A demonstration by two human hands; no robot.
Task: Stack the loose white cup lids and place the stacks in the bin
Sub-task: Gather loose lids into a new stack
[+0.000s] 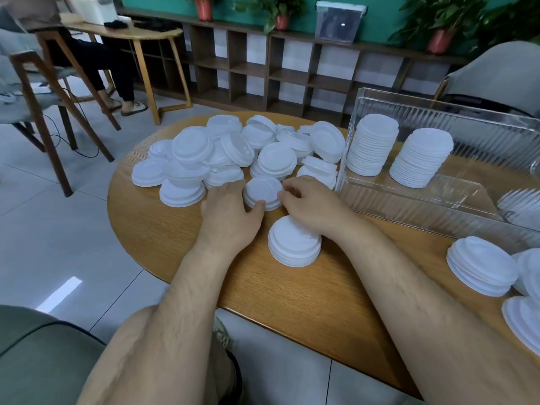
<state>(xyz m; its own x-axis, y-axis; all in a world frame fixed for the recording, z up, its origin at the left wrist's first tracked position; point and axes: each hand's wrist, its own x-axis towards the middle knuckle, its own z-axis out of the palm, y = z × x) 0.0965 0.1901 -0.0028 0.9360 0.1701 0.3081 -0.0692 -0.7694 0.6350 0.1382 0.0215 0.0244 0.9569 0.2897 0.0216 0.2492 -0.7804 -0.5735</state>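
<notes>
A heap of loose white cup lids (233, 150) covers the far part of the round wooden table (181, 238). Between my hands sits a small stack of lids (263, 190). My left hand (230, 211) grips its left side, thumb curled against the front. My right hand (309, 203) pinches its right edge with curled fingers. A short stack of lids (293, 244) stands just under my right wrist. The clear ribbed bin (455, 211) at the right holds two tall lid stacks (371, 144) (419, 157).
More short lid stacks (482, 266) lie at the table's right edge, near the bin's front wall. A person sits at a wooden table (122, 33) at the back left. A low shelf (292, 68) with potted plants runs along the far wall.
</notes>
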